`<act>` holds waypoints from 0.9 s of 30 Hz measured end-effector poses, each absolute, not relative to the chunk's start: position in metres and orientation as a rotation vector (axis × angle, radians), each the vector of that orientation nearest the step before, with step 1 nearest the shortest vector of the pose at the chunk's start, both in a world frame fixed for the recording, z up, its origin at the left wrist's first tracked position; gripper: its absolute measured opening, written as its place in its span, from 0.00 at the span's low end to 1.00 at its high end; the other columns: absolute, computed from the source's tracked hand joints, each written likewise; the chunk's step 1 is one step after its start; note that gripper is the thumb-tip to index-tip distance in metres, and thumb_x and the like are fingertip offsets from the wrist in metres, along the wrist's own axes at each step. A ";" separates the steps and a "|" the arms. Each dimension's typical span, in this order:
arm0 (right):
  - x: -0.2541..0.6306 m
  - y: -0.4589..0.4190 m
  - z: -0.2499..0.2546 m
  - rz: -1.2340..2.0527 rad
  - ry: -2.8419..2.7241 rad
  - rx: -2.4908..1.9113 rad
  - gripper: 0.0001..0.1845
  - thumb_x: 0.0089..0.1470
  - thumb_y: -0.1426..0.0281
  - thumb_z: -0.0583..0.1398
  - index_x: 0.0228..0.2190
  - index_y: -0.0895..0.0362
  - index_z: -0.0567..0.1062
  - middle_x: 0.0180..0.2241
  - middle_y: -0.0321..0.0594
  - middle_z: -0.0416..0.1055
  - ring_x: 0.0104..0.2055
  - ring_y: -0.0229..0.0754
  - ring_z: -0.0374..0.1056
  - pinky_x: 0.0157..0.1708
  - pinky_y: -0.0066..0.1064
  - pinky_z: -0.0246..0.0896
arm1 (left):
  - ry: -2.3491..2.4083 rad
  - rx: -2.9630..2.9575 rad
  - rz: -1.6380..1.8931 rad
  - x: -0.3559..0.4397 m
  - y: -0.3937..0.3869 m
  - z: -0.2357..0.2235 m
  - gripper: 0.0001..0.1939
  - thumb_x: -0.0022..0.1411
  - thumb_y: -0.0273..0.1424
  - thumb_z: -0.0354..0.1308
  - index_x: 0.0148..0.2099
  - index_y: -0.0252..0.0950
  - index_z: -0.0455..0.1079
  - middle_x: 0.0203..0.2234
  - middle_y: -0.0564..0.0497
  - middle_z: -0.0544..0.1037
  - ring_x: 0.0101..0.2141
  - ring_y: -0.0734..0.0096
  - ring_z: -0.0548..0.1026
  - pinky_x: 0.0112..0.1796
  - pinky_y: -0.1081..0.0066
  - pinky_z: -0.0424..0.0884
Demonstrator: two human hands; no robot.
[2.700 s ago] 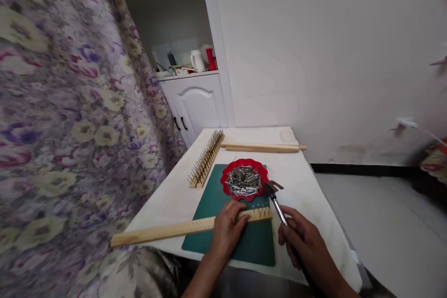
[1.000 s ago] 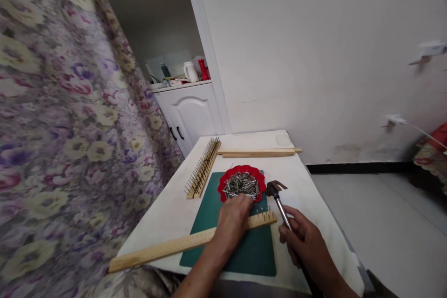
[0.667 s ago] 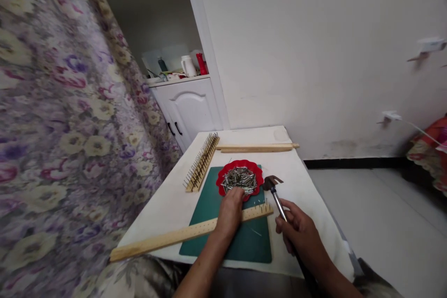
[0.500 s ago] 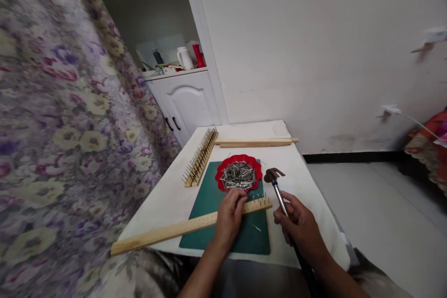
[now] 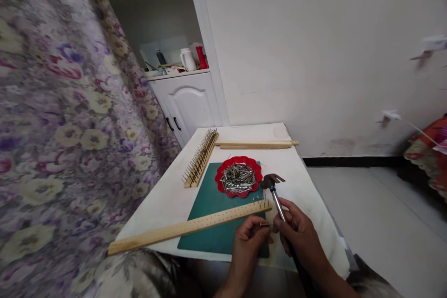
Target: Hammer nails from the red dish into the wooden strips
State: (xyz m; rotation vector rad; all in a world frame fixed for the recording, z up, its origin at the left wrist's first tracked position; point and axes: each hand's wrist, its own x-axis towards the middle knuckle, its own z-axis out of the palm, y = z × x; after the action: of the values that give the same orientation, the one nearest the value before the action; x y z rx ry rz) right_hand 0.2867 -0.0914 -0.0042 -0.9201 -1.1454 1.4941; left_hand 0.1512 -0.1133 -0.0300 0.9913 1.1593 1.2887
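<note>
My right hand (image 5: 299, 235) is wrapped round the metal handle of a claw hammer (image 5: 273, 186), whose head rests just right of a red dish of nails (image 5: 239, 179). My left hand (image 5: 248, 242) is pulled back near the table's front edge, fingers pinched on a thin nail (image 5: 265, 224) right beside my right hand. A long wooden strip (image 5: 188, 228) lies slantwise across the green cutting mat (image 5: 216, 209), with a few nails standing at its right end.
A strip bristling with several upright nails (image 5: 200, 158) lies at the mat's far left. Plain wooden strips (image 5: 256, 145) lie along the far table edge by the white wall. A flowered curtain (image 5: 70, 116) hangs left; a white cabinet (image 5: 190, 104) stands behind.
My left hand reached to the red dish, then left the wooden strip and drew back toward me, now pinching a nail beside my right hand. The hammer stayed almost where it was.
</note>
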 end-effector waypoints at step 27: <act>0.293 -0.092 -0.003 1.443 -1.220 -0.998 0.21 0.55 0.64 0.58 0.50 0.53 0.63 0.22 0.27 0.68 0.10 0.25 0.53 0.10 0.18 0.46 | 1.631 1.770 1.256 0.110 -0.077 -0.029 0.07 0.59 0.30 0.54 0.30 0.36 0.70 0.26 0.54 0.70 0.29 0.72 0.69 0.31 0.76 0.61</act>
State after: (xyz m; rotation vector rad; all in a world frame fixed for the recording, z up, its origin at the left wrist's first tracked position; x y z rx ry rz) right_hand 0.2925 -0.0919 -0.0027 -0.9981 -1.2202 1.4432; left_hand 0.1098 -0.0768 -0.0288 1.7698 1.6310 1.2558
